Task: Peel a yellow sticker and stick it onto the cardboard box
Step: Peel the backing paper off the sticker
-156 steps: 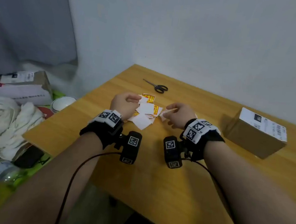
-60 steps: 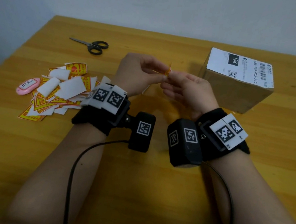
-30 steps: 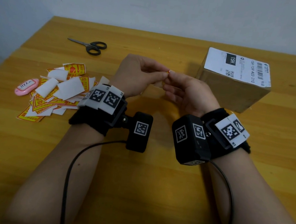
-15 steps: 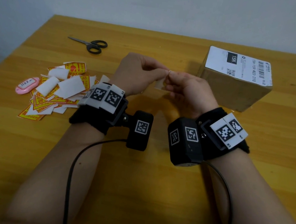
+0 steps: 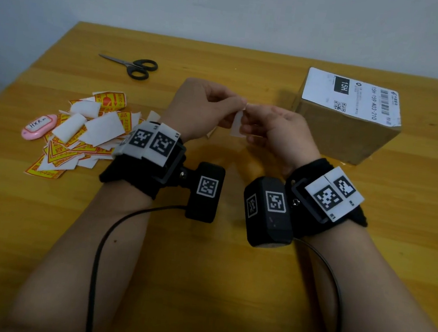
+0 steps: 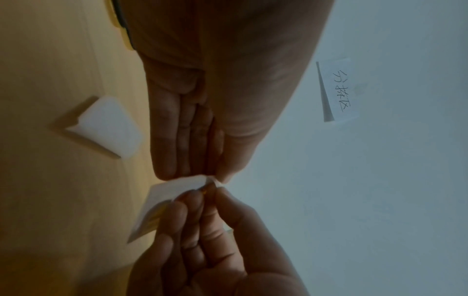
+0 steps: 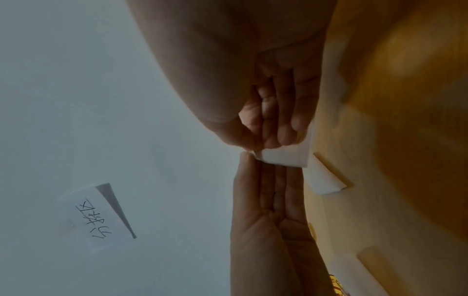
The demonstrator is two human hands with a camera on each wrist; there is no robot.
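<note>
- The hands work above bare wood mid-desk (image 5: pixel 200 285); the cardboard box (image 5: pixel 350 136) stands just right of them, a pile of stickers and backings (image 5: pixel 80 135) to the left, scissors (image 5: pixel 136 66) beyond.
- The yellow sticker (image 5: pixel 237 125), white backing toward the camera, hangs between both hands; the left hand (image 5: pixel 202 107) and right hand (image 5: pixel 278 129) each pinch its top corner, fingertips meeting.
- A pale wall bears a handwritten note (image 6: pixel 339 90).

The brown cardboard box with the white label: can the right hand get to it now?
Probably yes: the brown cardboard box stands just beyond the right hand, with nothing between, though both hands are pinching a sticker.
</note>
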